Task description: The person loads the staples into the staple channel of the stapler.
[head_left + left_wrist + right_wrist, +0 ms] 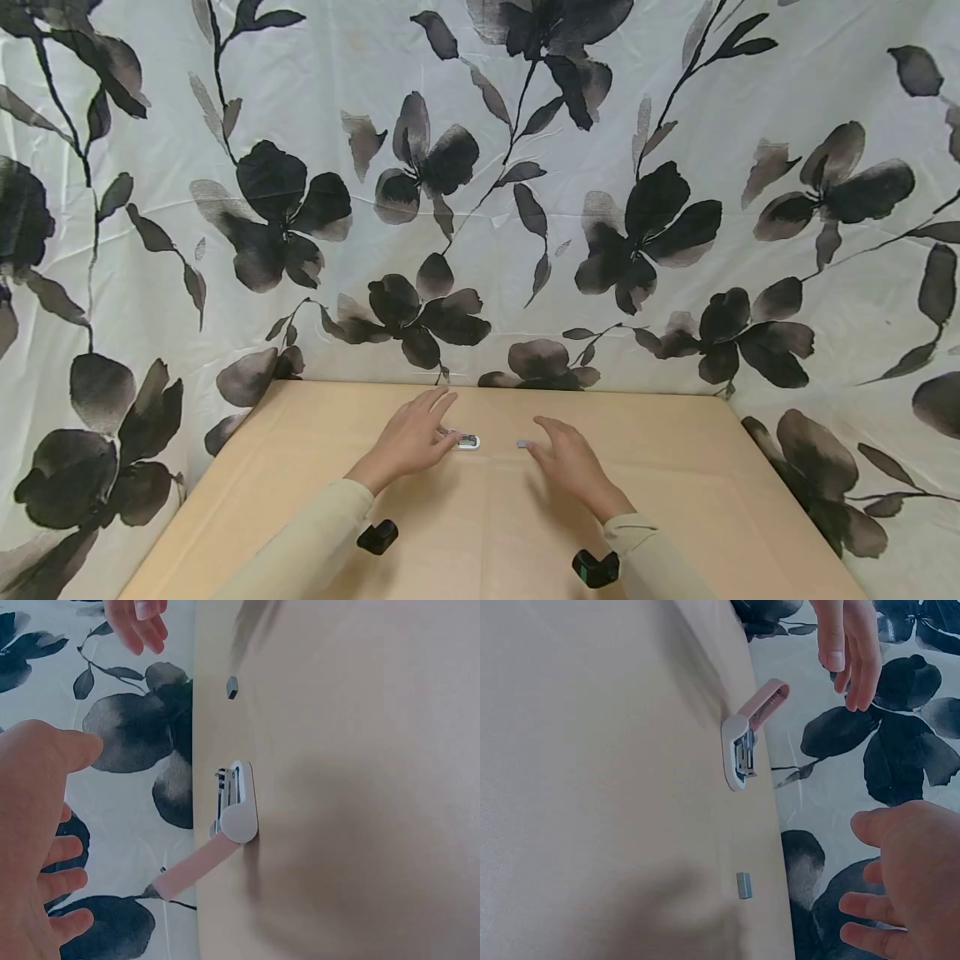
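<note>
A small white and pink stapler [470,442] lies on the table with its top swung open. Its pink lid [196,866] angles away from the white base, and the metal staple channel [744,754] shows. Just beyond it, toward my right side, rests a short grey strip of staples [522,444]. My left hand [411,435] hovers with fingers spread, overlapping the lid end of the stapler in the head view. Nothing is in my right hand [576,468], whose fingers extend loosely near the staples. Both wrist views show the hands apart from the stapler and the staples.
The table [480,517] has a light tan covering with faint creases. A white cloth with dark flowers [525,208] hangs behind its far edge and shows at both sides. Each wrist wears a small black camera [377,537].
</note>
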